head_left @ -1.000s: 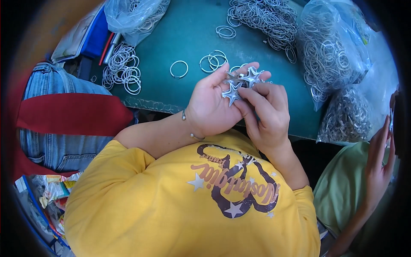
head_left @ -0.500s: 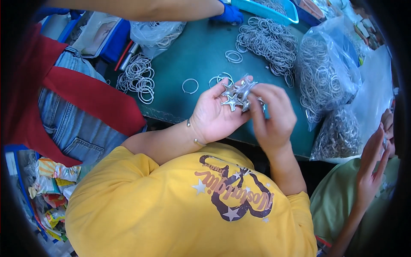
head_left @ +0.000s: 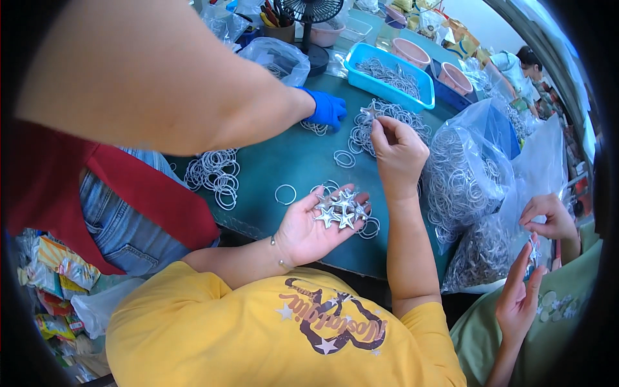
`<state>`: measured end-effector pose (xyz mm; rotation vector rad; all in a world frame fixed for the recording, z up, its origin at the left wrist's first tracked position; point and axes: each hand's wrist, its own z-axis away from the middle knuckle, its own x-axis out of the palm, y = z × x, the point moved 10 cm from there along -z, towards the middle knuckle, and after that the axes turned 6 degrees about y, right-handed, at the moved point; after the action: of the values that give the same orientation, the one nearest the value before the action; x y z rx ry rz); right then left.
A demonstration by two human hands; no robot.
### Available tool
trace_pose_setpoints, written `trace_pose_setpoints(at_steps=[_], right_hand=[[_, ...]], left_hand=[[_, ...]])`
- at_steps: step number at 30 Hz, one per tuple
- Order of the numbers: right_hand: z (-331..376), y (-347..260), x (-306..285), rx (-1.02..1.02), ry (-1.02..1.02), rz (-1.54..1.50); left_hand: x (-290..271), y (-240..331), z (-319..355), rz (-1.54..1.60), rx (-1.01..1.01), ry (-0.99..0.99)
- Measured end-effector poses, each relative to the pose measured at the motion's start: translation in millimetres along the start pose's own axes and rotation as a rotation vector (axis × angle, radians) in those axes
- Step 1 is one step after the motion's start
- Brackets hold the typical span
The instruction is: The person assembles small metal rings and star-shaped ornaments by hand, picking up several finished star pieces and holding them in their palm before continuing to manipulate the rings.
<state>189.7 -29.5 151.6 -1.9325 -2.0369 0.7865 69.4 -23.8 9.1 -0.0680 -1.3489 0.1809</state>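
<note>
My left hand (head_left: 308,227) lies palm up near the table's front edge, its fingers spread beneath several silver star pendants (head_left: 336,209). My right hand (head_left: 400,149) is raised farther out over the table. Between its thumb and fingertips it pinches one more silver star pendant (head_left: 372,112), seen against a heap of silver rings (head_left: 385,127). Close to my left hand lies a single ring (head_left: 285,194). More rings (head_left: 369,228) show partly behind the fingers of that hand.
At left, a co-worker's blue-gloved hand (head_left: 327,109) reaches over the green table (head_left: 267,171) to rings. A ring pile (head_left: 216,173), a turquoise basket (head_left: 390,80) and a plastic bag of rings (head_left: 467,174) stand around. Another person's hands (head_left: 516,297) are at the right.
My right hand has left the left palm and moved away from me with one star pendant. The view has tilted up. The gloved hand now sits lower, by some rings.
</note>
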Motion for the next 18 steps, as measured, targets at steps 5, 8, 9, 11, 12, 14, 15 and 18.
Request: trace_pose_setpoints(at_steps=[5,8,9,11,12,14,15,18], right_hand=[[3,1,7,-0.016,-0.017,0.032],[5,2,9,-0.018,-0.028,0.04],[6,3,11,-0.011,-0.037,0.038],[7,0,11,-0.033,-0.038,0.05],[7,-2,11,-0.054,-0.038,0.062],[7,-4,11,-0.064,-0.042,0.076],[8,-5,11,-0.072,-0.045,0.09],[8,-6,13,-0.098,-0.054,0.094]], left_hand=[[-3,-1,0,-0.018,-0.003,0.024],[-3,-1,-1,-0.02,-0.002,0.031],[-3,0,0,-0.016,-0.004,0.023],[-4,0,0,-0.01,-0.005,0.015],[-3,-1,1,-0.003,-0.013,0.01],[-5,-1,0,0.005,-0.02,0.004],[-5,-1,-1,0.01,-0.024,-0.01],[-4,0,0,0.002,-0.023,-0.015]])
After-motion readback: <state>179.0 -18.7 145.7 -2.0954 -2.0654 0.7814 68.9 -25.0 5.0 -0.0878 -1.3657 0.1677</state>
